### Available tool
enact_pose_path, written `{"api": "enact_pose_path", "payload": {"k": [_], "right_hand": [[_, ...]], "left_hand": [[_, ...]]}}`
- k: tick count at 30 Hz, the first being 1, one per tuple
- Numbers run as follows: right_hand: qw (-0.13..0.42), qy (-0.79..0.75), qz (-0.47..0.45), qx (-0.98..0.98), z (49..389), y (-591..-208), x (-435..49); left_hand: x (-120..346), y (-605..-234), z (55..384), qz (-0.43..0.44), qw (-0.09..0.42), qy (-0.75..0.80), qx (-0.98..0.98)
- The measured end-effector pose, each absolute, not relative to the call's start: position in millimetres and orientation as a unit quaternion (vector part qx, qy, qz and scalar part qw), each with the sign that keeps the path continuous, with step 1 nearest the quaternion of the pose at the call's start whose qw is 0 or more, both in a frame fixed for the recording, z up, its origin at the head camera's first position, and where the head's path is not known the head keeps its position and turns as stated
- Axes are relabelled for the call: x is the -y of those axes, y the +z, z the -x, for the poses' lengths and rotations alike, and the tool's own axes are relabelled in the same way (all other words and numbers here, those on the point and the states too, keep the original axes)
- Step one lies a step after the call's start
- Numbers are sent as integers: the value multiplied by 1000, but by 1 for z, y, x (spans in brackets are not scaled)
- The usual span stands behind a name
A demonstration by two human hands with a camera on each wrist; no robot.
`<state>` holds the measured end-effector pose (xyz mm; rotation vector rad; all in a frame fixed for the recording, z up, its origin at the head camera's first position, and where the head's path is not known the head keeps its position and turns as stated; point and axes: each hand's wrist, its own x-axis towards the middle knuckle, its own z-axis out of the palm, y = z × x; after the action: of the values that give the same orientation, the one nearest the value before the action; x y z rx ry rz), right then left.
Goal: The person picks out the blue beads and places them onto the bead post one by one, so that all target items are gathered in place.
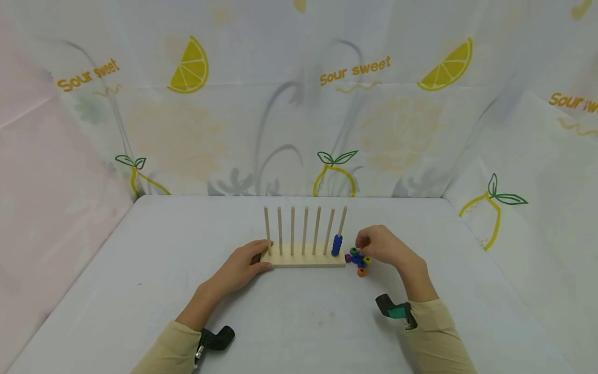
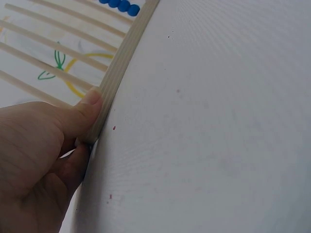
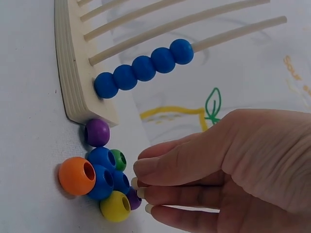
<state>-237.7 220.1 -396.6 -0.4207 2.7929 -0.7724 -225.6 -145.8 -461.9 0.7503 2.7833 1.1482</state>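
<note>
A wooden bead rack (image 1: 303, 258) stands on the table, with several upright pegs in one row along its base. Several blue beads (image 3: 144, 68) are stacked on the rightmost peg. At the base's left end, my left hand (image 1: 243, 266) grips the wood, its thumb (image 2: 90, 97) along the front edge. My right hand (image 1: 382, 244) hovers by the loose beads right of the rack, thumb and fingers loosely bent, no bead showing between them. Among those beads are an orange bead (image 3: 77, 176), a yellow bead (image 3: 114, 207), a green bead (image 1: 353, 251), a purple bead (image 3: 97, 132) and several blue ones.
A white cloth covers the table (image 1: 299, 322). Behind it hangs a printed curtain (image 1: 261, 119) with lemon drawings and lettering, which continues along both sides. Each wrist wears a black camera mount, one at the left sleeve (image 1: 170, 345) and one at the right sleeve (image 1: 436, 332).
</note>
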Motion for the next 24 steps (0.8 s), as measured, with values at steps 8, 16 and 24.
{"api": "enact_pose_path", "payload": {"k": [8, 16, 24], "right_hand": [[109, -238, 141, -955, 237, -397, -220], [124, -233, 119, -957, 236, -399, -216], [118, -214, 120, -962, 237, -403, -215]], "left_hand": [[145, -461, 224, -235, 19, 372, -898], [145, -461, 224, -233, 23, 371, -899], [146, -462, 225, -234, 26, 372, -898]]}}
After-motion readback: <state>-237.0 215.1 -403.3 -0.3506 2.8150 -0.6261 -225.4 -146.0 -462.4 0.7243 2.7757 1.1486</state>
